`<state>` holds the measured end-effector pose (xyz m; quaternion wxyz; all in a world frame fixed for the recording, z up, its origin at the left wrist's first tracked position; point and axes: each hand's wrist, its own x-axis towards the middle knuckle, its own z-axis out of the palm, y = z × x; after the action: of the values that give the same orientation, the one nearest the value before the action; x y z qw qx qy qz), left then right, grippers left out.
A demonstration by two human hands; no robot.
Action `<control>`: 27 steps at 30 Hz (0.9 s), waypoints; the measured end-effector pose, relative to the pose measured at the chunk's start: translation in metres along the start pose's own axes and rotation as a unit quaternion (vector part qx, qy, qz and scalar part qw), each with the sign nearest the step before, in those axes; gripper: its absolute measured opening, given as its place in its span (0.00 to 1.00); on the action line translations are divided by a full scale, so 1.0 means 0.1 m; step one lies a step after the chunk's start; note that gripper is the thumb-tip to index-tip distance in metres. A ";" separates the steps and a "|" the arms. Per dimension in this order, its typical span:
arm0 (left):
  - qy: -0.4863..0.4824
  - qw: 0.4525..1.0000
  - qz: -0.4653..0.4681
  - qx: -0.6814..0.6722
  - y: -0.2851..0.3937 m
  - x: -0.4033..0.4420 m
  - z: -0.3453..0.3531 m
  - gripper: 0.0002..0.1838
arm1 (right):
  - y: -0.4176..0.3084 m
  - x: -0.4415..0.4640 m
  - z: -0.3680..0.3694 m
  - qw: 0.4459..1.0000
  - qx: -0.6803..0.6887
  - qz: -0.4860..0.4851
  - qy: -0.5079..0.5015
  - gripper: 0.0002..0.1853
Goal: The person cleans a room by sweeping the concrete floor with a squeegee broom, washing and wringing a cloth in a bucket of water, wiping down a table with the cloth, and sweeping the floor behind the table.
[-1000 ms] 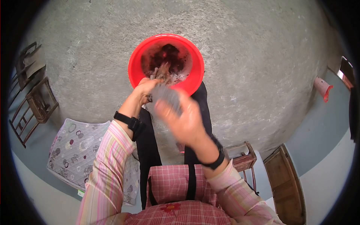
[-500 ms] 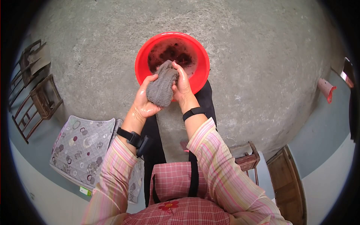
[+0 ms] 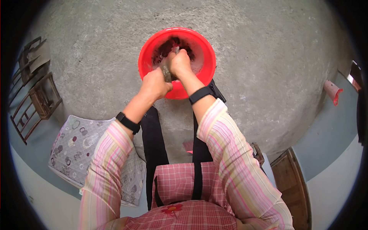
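Observation:
A grey cloth is bunched and stretched between my hands over the red basin. My left hand is closed round its near end, at the front rim. Farther in, my right hand grips the other end, knuckles up. Most of the cloth is hidden in my fists. Dark, foamy water lies in the basin below, with splashes blurred near the right hand.
The basin stands on a rough concrete floor, just beyond my knees. Wooden chairs are at the left, and a patterned quilted mattress lies at lower left. A pink bin is near the right wall, a wooden door at lower right.
My hands turned from palms up, cradling the bundled cloth, to fists gripping it with their backs up. They moved farther into the basin, and the cloth is now narrow and twisted.

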<state>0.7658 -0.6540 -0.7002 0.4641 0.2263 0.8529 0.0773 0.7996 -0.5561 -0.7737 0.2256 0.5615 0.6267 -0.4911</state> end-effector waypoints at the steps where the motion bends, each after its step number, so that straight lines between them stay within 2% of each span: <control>1: 0.011 1.000 0.003 0.018 0.00 0.03 0.02 0.20 | 0.00 0.02 -0.01 1.000 -0.006 0.003 -0.008 0.25; 2: 0.011 1.000 0.003 0.017 -0.02 0.05 0.08 0.20 | 0.01 0.02 -0.01 1.000 -0.006 0.002 -0.008 0.25; 4: 0.076 0.997 0.018 0.004 -0.04 0.06 0.17 0.19 | 0.00 -0.01 -0.02 0.995 0.069 -0.037 0.067 0.27; 5: 0.074 0.997 0.017 0.005 -0.08 0.05 0.19 0.19 | 0.02 -0.04 -0.05 0.994 0.092 -0.036 0.045 0.32; 6: -0.032 0.972 -0.048 -0.227 -0.08 0.02 0.16 0.18 | 0.09 -0.02 -0.06 0.994 0.094 -0.035 0.045 0.32; 7: -0.135 0.879 -0.110 -0.443 -0.08 -0.01 0.13 0.17 | 0.17 0.00 -0.06 0.962 0.274 0.004 -0.010 0.36; 8: -0.135 0.879 -0.110 -0.443 -0.07 -0.07 0.09 0.17 | 0.25 0.04 -0.08 0.893 0.443 0.042 -0.065 0.39; 9: -0.197 0.784 -0.137 -0.573 -0.06 -0.13 0.06 0.17 | 0.32 -0.04 -0.24 0.864 0.477 0.079 -0.144 0.45; 10: -0.254 0.665 -0.159 -0.685 -0.03 -0.21 0.02 0.16 | 0.40 -0.05 -0.29 0.799 0.549 0.122 -0.212 0.42; 12: -0.319 0.520 -0.163 -0.775 0.05 -0.35 -0.09 0.18 | 0.47 -0.29 -0.41 0.748 0.602 0.109 -0.257 0.33; 13: -0.319 0.520 -0.163 -0.775 0.12 -0.41 -0.16 0.18 | 0.47 -0.35 -0.41 0.749 0.601 0.108 -0.257 0.33; 15: -0.375 0.435 -0.160 -0.803 0.23 -0.50 -0.26 0.18 | 0.41 -0.47 -0.41 0.648 0.675 0.107 -0.336 0.33; 16: -0.375 0.436 -0.161 -0.802 0.19 -0.50 -0.22 0.18 | 0.37 -0.52 -0.43 0.647 0.675 0.107 -0.337 0.33; 18: -0.365 0.408 -0.176 -0.818 0.05 -0.51 -0.13 0.17 | 0.29 -0.59 -0.46 0.617 0.684 0.068 -0.383 0.26; 19: -0.364 0.409 -0.177 -0.818 0.01 -0.52 -0.12 0.17 | 0.26 -0.56 -0.44 0.633 0.690 0.096 -0.338 0.21; 20: -0.362 0.440 -0.198 -0.798 -0.02 -0.51 -0.12 0.16 | 0.24 -0.51 -0.44 0.632 0.690 0.096 -0.339 0.21; 21: -0.359 0.470 -0.218 -0.776 -0.02 -0.51 -0.14 0.16 | 0.21 -0.46 -0.43 0.702 0.631 0.085 -0.318 0.20; 22: -0.360 0.471 -0.217 -0.776 0.00 -0.51 -0.14 0.16 | 0.20 -0.42 -0.42 0.766 0.566 0.073 -0.295 0.18; 23: -0.339 0.590 -0.220 -0.699 0.05 -0.50 -0.15 0.14 | 0.16 -0.41 -0.35 0.826 0.502 0.063 -0.248 0.18; 24: -0.310 0.698 -0.217 -0.608 0.09 -0.50 -0.15 0.13 | 0.17 -0.36 -0.25 0.827 0.501 0.061 -0.247 0.18; 25: -0.277 0.778 -0.199 -0.528 0.09 -0.46 -0.15 0.13 | 0.21 -0.30 -0.14 0.893 0.415 -0.017 -0.172 0.18; 26: -0.276 0.778 -0.197 -0.529 0.07 -0.42 -0.07 0.13 | 0.26 -0.24 -0.07 0.938 0.319 -0.094 -0.095 0.19; 27: -0.154 0.902 -0.132 -0.381 0.11 -0.39 -0.02 0.13 | 0.19 -0.26 -0.18 0.969 0.202 -0.081 -0.118 0.20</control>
<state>0.7853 -0.6617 -0.6657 0.6465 -0.0731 0.6985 0.2981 0.8289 -0.5548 -0.7516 0.1398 0.4808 0.5264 -0.6871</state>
